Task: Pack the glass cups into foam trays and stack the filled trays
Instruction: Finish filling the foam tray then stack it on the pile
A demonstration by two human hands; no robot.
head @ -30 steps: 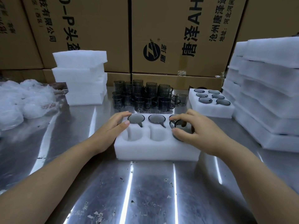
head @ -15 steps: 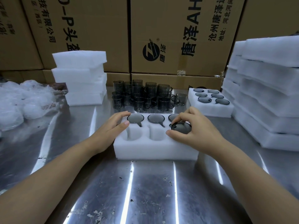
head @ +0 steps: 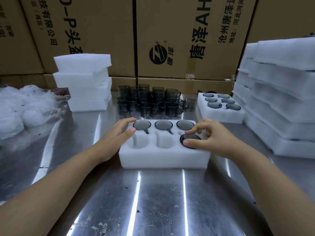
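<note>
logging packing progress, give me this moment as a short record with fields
tray in work: six slots, four hold cups, front left and front middle empty
front right cup: seated in its slot
right hand: thumb and forefinger pinch the front right cup's rim
left hand: rests on the tray's left end
loose cups: clustered behind the tray
filled tray: six cups, rear right
left foam stack: rear left
right foam stacks: right edge

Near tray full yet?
No, the near foam tray's front-left and front-middle pockets are empty; only the front-right cup and the back three are in.
</note>
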